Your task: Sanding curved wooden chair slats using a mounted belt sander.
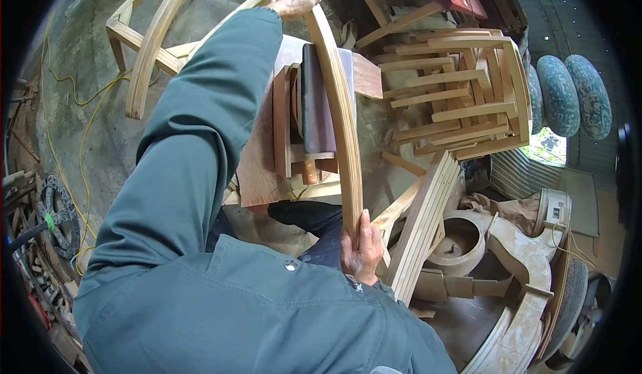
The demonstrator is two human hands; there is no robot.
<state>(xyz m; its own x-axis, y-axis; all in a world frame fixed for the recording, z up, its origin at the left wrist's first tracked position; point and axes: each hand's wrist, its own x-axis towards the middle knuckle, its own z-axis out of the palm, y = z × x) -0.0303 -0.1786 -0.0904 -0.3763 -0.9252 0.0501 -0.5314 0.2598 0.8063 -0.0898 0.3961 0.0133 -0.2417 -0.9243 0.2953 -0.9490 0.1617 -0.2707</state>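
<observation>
A long, curved wooden piece [342, 120] with a layered, striped edge runs from far to near in front of me. My left hand [295, 1] is closed over its far end, the arm stretched out. At the near end, close to my body, my right hand [363, 249] grips the wood with thumb and fingers along its sides. The middle of the piece lies against the right side of a grey sanding belt [319, 100] mounted on a wooden stand [281, 116]. Whether the belt is running I cannot tell.
Wooden frames [134, 38] stand at far left, and stacked frames [461, 90] at right. Several long slats [422, 223] lean near my right arm beside a large pale machine [528, 267]. A yellow cable [81, 173] crosses the floor at left.
</observation>
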